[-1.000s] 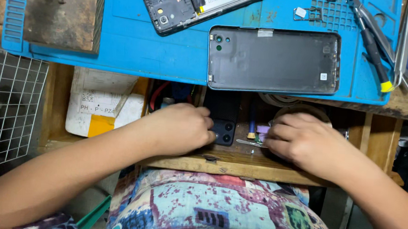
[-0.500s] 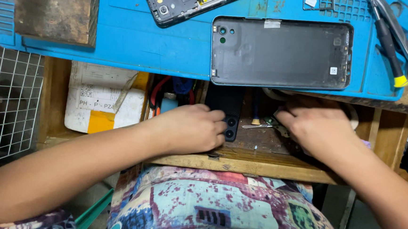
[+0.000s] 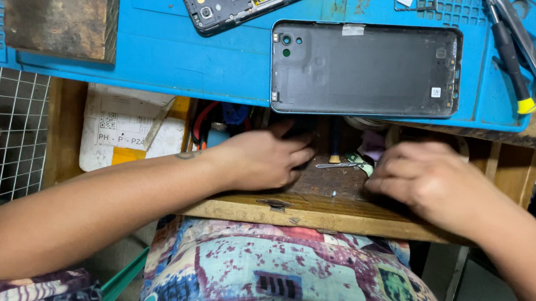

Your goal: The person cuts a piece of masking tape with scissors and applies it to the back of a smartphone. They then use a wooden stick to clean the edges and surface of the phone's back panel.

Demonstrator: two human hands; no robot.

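**Both hands in the open drawer under the bench**

The left hand [image 3: 261, 159] lies palm down in the wooden drawer [image 3: 314, 212], fingers together and stretched toward its back, where a dark flat piece shows just past the fingertips; whether it touches that piece I cannot tell. A second ago the same hand covered a small black part nearer the drawer's front, so it has slid deeper in. The right hand [image 3: 430, 182] is curled, fingers bunched and pressed down at the drawer's right side; it has drifted right, and anything under it is hidden (the blur does not help). So the rummaging goes on, with nothing visibly lifted out.

Between the hands lie metal tweezers [image 3: 336, 166] on the drawer floor, with a brush and some pale scraps behind. Left of the drawer, a white box [image 3: 126, 132] sits beside red wires. Above, at the bench's front edge, a blue mat [image 3: 180, 64] carries a grey phone back cover [image 3: 366, 70], an opened phone [image 3: 227, 2] and a yellow-tipped screwdriver [image 3: 509, 54].
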